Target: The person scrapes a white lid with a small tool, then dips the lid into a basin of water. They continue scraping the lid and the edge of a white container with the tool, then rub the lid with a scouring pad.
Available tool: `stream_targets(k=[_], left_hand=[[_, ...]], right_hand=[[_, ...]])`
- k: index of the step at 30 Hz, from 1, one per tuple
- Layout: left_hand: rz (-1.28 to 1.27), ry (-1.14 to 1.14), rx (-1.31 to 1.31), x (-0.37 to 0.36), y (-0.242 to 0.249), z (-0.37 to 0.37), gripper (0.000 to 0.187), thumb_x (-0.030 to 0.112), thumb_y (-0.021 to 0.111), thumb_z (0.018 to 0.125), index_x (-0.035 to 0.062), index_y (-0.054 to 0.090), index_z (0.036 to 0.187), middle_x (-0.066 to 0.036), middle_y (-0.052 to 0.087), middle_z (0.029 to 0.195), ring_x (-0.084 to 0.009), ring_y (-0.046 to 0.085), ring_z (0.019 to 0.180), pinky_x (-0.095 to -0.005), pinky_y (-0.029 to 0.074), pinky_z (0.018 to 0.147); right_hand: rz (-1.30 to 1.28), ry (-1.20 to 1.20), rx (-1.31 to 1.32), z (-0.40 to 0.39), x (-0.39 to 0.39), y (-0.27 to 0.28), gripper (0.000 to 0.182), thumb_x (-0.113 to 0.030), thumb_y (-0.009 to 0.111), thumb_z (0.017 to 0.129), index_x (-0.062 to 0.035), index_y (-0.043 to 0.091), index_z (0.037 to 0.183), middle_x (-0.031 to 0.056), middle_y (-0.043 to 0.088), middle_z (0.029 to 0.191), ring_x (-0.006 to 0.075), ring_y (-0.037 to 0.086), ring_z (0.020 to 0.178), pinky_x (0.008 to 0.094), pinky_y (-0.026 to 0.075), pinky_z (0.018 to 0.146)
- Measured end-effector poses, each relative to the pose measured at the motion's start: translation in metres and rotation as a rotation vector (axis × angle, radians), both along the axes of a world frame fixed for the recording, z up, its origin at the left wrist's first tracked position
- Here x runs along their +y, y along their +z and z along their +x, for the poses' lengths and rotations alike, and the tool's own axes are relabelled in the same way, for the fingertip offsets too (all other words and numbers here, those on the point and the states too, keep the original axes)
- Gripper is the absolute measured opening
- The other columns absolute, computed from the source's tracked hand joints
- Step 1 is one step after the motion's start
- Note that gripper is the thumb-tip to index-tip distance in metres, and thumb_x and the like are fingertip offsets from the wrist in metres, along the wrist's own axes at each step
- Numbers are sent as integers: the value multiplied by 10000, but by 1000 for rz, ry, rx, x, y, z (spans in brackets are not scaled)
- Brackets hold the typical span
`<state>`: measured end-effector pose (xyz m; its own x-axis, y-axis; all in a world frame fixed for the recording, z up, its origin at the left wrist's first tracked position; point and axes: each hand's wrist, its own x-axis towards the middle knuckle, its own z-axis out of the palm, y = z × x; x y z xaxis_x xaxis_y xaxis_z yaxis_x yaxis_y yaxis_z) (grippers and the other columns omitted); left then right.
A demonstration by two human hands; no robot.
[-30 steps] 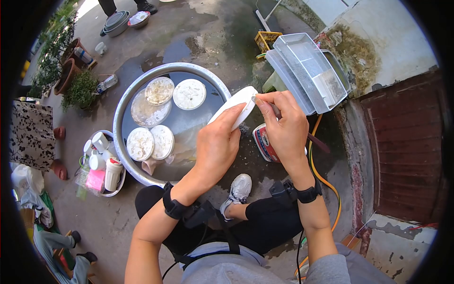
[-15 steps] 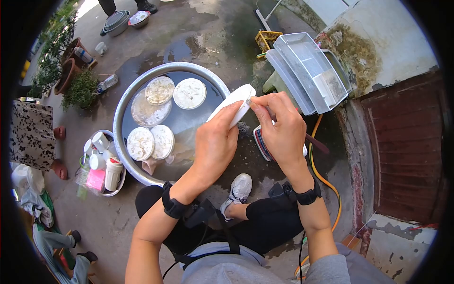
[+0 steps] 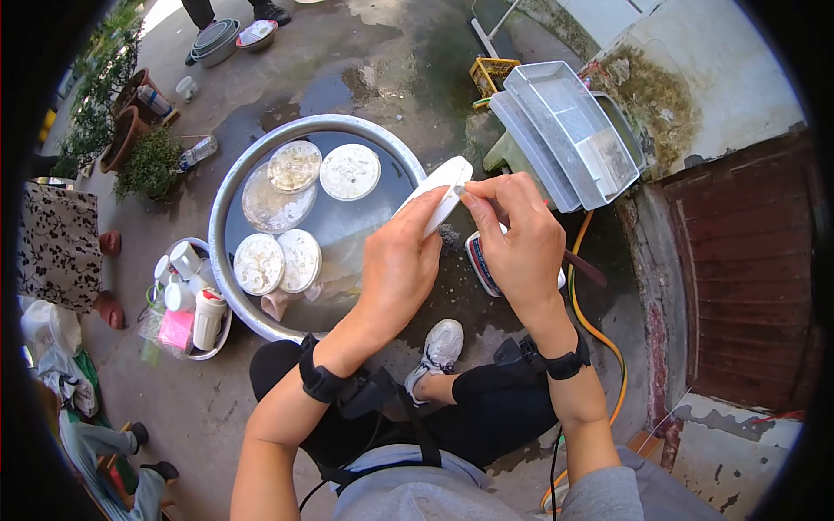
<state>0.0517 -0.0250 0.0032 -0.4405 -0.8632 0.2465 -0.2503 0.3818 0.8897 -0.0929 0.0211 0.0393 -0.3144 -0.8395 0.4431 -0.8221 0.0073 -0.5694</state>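
My left hand (image 3: 398,265) grips a white round lid (image 3: 450,181), tilted on edge above the right side of a large metal basin (image 3: 216,247). Thumb and fingertips of my right hand (image 3: 524,247) are pinched together at the lid's rim; a small greyish bit shows there, too small to name. In the basin's water lie several similar round lids, among them a white lid (image 3: 350,172) with brown specks, a dirty lid (image 3: 294,167) on a larger clear lid (image 3: 269,213), and two overlapping spotted lids (image 3: 258,263).
Clear plastic trays (image 3: 565,130) are stacked at the right near a yellow crate (image 3: 493,74). A brush-like item (image 3: 480,260) and a yellow hose (image 3: 591,326) lie on the ground. Left of the basin stands a bowl of cups (image 3: 208,321). Other people's legs (image 3: 109,447) show at the edges.
Both hands and the lid have shifted very slightly to the right. My right fingertips stay pinched at the rim.
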Motion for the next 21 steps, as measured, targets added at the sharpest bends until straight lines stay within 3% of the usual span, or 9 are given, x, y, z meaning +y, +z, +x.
stream_targets(k=[9, 12, 15, 21], left_hand=[[-29, 1, 22, -1, 0, 0, 423, -22, 583, 921, 50, 609, 1337, -214, 699, 1122, -355, 711, 951, -366, 542, 813], [97, -13, 8, -2, 6, 1, 455, -41, 573, 858, 39, 627, 1303, -225, 682, 1173, -418, 671, 1027, -445, 540, 849], [105, -10, 49, -1, -1, -1, 430, -31, 579, 870, 41, 629, 1291, -232, 686, 1126, -428, 673, 989, -445, 537, 814], [163, -15, 69, -3, 3, 0, 398, -9, 590, 896, 42, 627, 1289, -240, 688, 1083, -422, 682, 923, -429, 532, 775]], right_hand=[[-43, 28, 17, 2, 0, -5, 100, -182, 738, 916, -107, 691, 962, 46, 659, 898, 258, 686, 715, 365, 508, 594], [-69, 63, -10, 0, -3, -5, 93, -169, 745, 908, -108, 693, 955, 48, 656, 896, 261, 687, 722, 366, 507, 597], [-49, -11, 18, 0, -4, -3, 85, -154, 750, 899, -112, 698, 952, 47, 659, 899, 261, 688, 728, 369, 509, 601], [-128, 78, 28, 1, -5, -8, 95, -132, 763, 879, -109, 708, 952, 39, 653, 893, 255, 690, 738, 361, 515, 608]])
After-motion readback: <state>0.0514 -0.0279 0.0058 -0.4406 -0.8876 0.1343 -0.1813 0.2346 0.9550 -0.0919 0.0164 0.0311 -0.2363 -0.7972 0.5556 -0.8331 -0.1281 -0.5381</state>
